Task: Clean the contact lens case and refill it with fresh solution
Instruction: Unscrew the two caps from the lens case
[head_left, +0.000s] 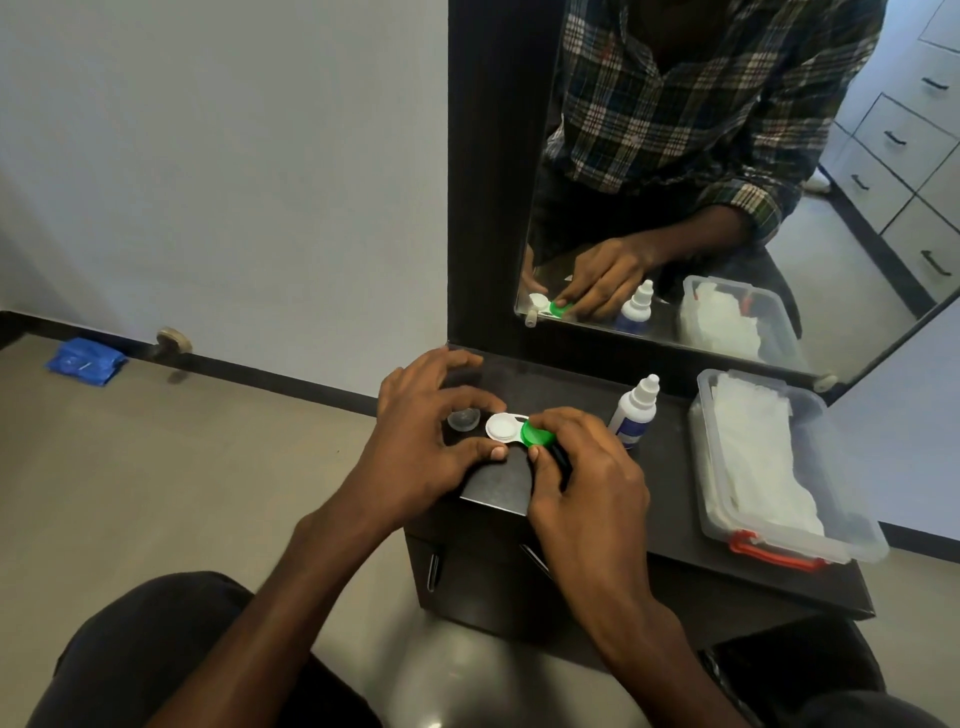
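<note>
The contact lens case (503, 429) lies on the dark cabinet top (670, 483). Its left well is white and uncovered; its right well wears a green cap (535, 434). My left hand (426, 431) pinches the white end between thumb and fingers. My right hand (582, 467) grips the green cap with thumb and fingers. A clear loose cap (464, 419) rests just left of the case, under my left fingers. The white solution bottle (635, 410) with a blue label stands upright right of my right hand.
A clear plastic box (779, 545) with white tissues and an orange latch sits at the right end of the top. A mirror (727, 208) stands behind. The cabinet's front edge is close under my hands. A blue packet (85, 361) lies on the floor at left.
</note>
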